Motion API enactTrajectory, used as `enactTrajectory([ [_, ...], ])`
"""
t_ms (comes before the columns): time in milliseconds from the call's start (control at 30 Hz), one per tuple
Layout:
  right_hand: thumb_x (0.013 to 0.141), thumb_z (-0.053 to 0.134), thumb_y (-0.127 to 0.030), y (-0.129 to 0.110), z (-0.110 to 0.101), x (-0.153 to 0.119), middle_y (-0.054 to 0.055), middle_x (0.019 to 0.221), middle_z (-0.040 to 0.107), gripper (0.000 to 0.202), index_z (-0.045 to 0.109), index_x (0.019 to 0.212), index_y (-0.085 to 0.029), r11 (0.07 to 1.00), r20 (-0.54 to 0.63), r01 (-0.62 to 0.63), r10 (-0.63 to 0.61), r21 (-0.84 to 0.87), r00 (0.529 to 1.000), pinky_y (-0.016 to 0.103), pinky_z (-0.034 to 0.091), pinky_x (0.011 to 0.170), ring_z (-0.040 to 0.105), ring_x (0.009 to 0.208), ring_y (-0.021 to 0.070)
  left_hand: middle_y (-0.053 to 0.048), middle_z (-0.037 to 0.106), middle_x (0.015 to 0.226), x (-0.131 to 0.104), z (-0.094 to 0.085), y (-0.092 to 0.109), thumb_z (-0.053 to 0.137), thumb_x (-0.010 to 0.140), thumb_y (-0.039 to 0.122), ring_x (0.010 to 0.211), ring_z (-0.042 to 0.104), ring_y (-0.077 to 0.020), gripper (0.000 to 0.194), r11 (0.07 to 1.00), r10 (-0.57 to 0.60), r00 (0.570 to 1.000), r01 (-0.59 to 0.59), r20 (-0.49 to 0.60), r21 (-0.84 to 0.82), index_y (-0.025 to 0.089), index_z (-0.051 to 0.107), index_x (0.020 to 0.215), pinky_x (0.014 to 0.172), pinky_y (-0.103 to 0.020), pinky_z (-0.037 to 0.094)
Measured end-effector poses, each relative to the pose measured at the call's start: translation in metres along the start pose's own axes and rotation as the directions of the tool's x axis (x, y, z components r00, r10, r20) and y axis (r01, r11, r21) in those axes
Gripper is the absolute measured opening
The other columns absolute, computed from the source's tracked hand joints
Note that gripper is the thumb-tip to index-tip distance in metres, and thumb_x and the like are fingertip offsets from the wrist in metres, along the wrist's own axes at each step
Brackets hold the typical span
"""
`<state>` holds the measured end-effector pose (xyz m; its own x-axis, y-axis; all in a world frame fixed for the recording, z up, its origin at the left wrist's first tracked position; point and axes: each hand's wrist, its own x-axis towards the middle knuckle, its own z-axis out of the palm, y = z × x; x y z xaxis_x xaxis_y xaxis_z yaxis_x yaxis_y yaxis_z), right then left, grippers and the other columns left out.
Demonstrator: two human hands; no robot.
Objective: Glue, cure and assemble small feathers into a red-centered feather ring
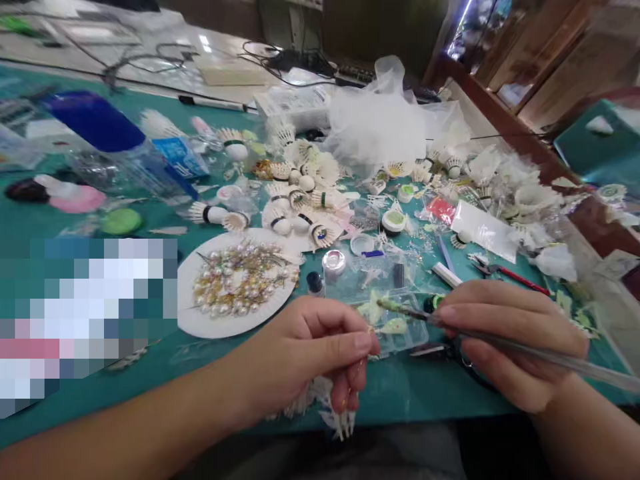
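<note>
My left hand (327, 350) is closed in a pinch near the table's front edge, with a small pale green petal piece (373, 310) showing just past its fingertips. My right hand (515, 340) grips a thin brush (500, 343) whose dark-green tip points left, close to the petal piece. Another pale green petal (394, 326) lies over a clear compartment box (410, 300) behind the fingers. Below my left hand, white feather pieces (343, 417) are partly hidden.
A white plate (187, 313) of pearl and gold beads lies left of centre. Behind are shuttlecocks (280, 223), an open green pot (394, 221) and a white plastic bag (377, 120). Red-handled pliers (523, 277) rest at right, a blue-capped bottle (95, 120) at left.
</note>
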<state>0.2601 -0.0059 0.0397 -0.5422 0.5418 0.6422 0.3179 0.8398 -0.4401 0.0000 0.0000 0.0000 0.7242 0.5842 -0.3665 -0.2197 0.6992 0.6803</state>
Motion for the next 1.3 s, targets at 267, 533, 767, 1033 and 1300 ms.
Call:
enactTrajectory([
  [267,0.079,0.062,-0.004,0.0031,0.006,-0.0037,0.009,0.091,0.077,0.045,0.072,0.121,-0.015,0.999,-0.095,-0.032,0.03,-0.023,0.995,0.029,0.064,0.067,0.074,0.079,0.0201,0.002,0.071,0.055,-0.0032,0.002,0.0003,0.089,0.075,0.042,0.046,0.066,-0.0075,0.032,1.0,-0.003,1.0,0.003,-0.022,0.015,0.014,0.073,0.074,0.044,-0.011,0.052],
  [533,0.08,0.06,-0.008,-0.0023,0.005,-0.0004,0.011,0.092,0.077,0.034,0.072,0.111,-0.01,0.996,0.048,0.002,-0.006,0.085,0.999,0.026,0.063,0.072,0.076,0.083,0.0187,0.003,0.068,0.053,-0.0029,0.004,0.0021,0.09,0.072,0.045,0.043,0.063,-0.006,0.038,0.997,0.001,0.999,0.002,-0.043,0.082,0.013,0.07,0.07,0.042,-0.011,0.05],
  [767,0.079,0.062,-0.004,0.0,0.0056,-0.0004,0.01,0.093,0.078,0.04,0.072,0.116,-0.014,0.999,-0.01,-0.026,0.026,-0.018,1.0,0.024,0.064,0.073,0.076,0.084,0.0189,0.002,0.07,0.054,-0.0011,0.0038,0.0015,0.089,0.073,0.043,0.043,0.063,-0.0063,0.034,0.997,-0.015,0.999,0.018,-0.037,0.078,0.013,0.071,0.071,0.042,-0.011,0.05],
  [1033,0.083,0.062,-0.008,0.0025,0.0069,-0.0056,0.009,0.091,0.078,0.044,0.071,0.125,-0.019,0.998,-0.109,-0.052,0.047,-0.046,0.993,0.031,0.064,0.061,0.074,0.076,0.0214,0.002,0.069,0.053,-0.0033,0.0041,0.0027,0.091,0.07,0.044,0.042,0.063,-0.0061,0.037,0.996,-0.036,0.998,0.04,-0.047,0.077,0.014,0.071,0.07,0.042,-0.011,0.05],
  [1300,0.079,0.06,-0.008,0.0,0.0021,0.0008,0.01,0.09,0.079,0.044,0.072,0.121,-0.015,1.0,-0.002,0.02,-0.02,0.001,1.0,0.029,0.065,0.066,0.076,0.079,0.0212,0.002,0.07,0.054,-0.0025,0.0026,0.0023,0.09,0.071,0.045,0.043,0.063,-0.0062,0.037,0.995,-0.034,0.999,0.037,-0.039,0.087,0.014,0.071,0.072,0.043,-0.012,0.05],
])
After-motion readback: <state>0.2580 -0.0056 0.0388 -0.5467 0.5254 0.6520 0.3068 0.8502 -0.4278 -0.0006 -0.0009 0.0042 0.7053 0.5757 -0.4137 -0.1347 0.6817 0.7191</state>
